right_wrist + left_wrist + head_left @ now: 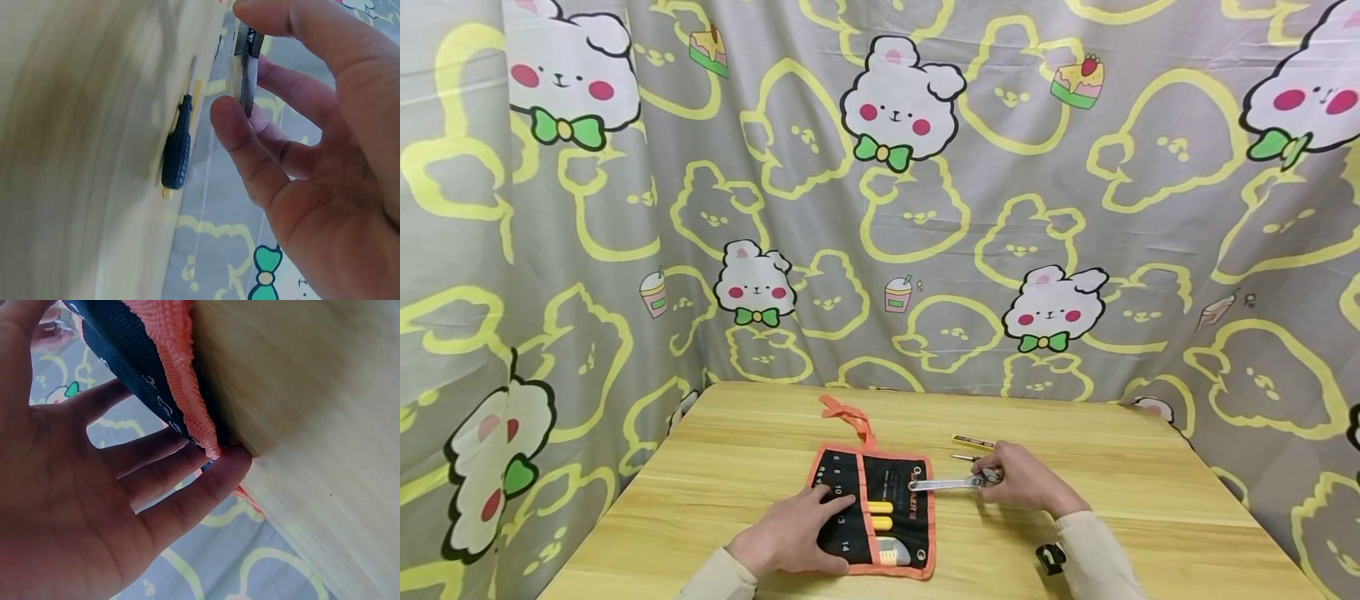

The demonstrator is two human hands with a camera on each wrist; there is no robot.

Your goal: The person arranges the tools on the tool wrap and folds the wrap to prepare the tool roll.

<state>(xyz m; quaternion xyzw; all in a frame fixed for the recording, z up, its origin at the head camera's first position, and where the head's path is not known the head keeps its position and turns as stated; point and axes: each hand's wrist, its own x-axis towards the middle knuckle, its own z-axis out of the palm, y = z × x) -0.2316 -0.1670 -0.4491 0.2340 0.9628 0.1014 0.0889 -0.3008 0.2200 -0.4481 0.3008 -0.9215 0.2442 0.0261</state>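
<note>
A black tool pouch (891, 477) with orange trim lies spread on the table. My left hand (797, 527) rests on its left, numbered part, fingers spread; in the left wrist view its fingertips meet the pouch's orange edge (181, 381). Yellow handles (880, 523) and a grey-and-yellow tool (891, 550) stick out of the pockets. My right hand (1018, 477) pinches an adjustable wrench (946, 483) by its head, the handle pointing left over the pouch's right side. Close up, the thumb and fingers hold the wrench (245, 69) above the table.
Beyond the right hand lie a screwdriver with a black handle (177, 147) and a thin yellow tool (973, 441). An orange tie strap (850, 415) trails from the pouch's far edge. A small black object (1050, 558) is beside the right sleeve. Patterned curtain (925, 233) surrounds the wooden table (737, 433).
</note>
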